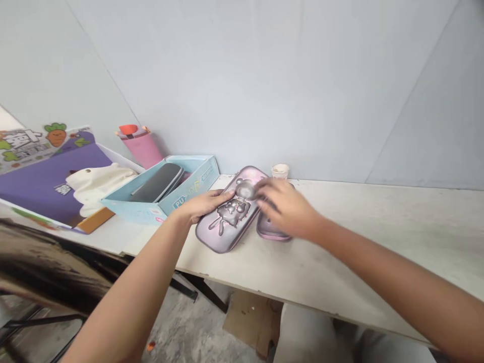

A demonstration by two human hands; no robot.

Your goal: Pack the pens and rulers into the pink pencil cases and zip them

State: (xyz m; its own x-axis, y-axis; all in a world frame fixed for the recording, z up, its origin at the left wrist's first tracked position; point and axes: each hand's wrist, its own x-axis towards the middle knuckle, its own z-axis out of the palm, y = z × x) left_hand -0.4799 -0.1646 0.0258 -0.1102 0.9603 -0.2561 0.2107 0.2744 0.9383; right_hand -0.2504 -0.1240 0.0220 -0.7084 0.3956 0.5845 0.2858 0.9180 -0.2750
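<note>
My left hand grips the left edge of a purple-pink pencil case, its thumb on top and the fingers partly hidden. An embossed cartoon figure in a dress stands out on the case's lid, and the case is tilted toward me above the table. My right hand is smeared by motion at the case's upper right edge. Its fingers bend toward the embossed head, and whether they hold anything is unclear. Partly covered by this hand, a second purple-pink case lies on the table.
To the left, a light blue box contains a dark grey case. Beyond it are a pink bottle and an open purple carton with a white cloth-like item. A paper cup stands against the wall.
</note>
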